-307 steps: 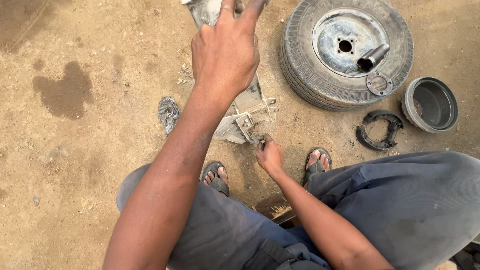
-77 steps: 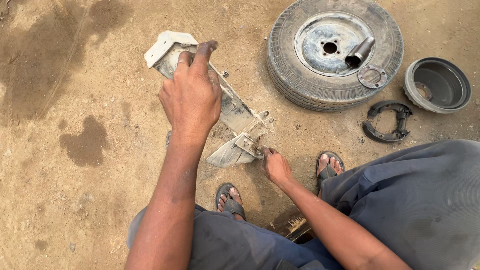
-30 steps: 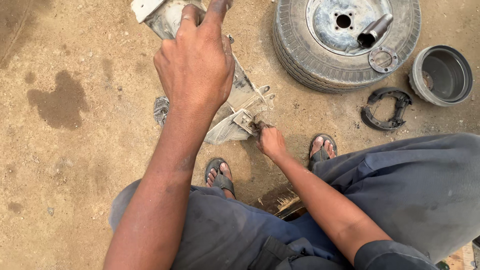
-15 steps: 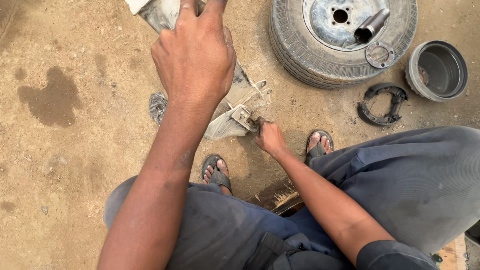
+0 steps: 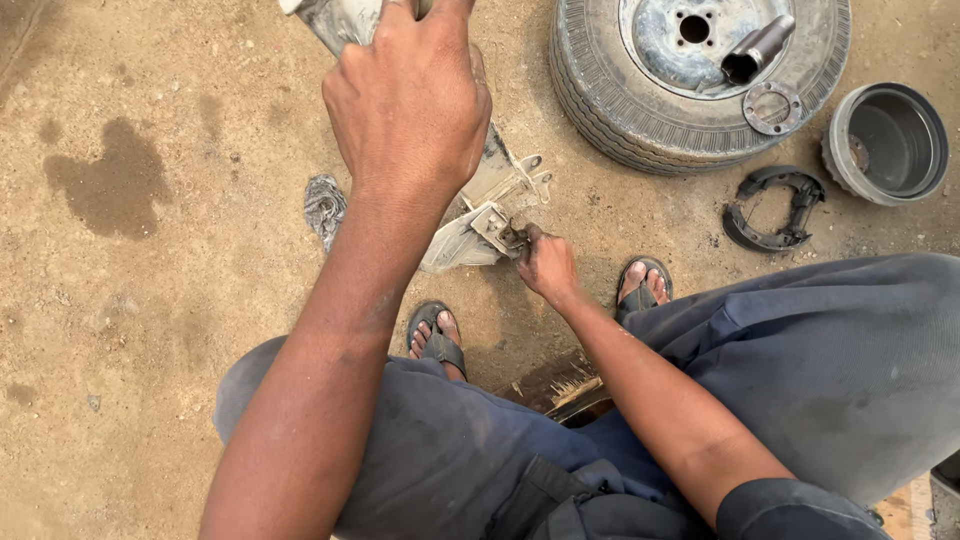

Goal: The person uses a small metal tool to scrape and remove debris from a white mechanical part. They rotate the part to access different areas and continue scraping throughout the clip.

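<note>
Gripping the grey metal bracket point(image 5: 480, 215) at its top, the left hand point(image 5: 410, 100) steadies it while the right hand point(image 5: 545, 265) pinches a small fitting point(image 5: 508, 237) at its lower end (fingers close to sharp edges), so a slip could nick them.

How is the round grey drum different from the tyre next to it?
The tyre lies flat and is much wider; the drum sits tilted, its opening facing up. The tyre has ribbed rubber around a metal wheel carrying a short tube; the drum is bare, hollow metal. Both are round and rest on the dirt ground.
</note>
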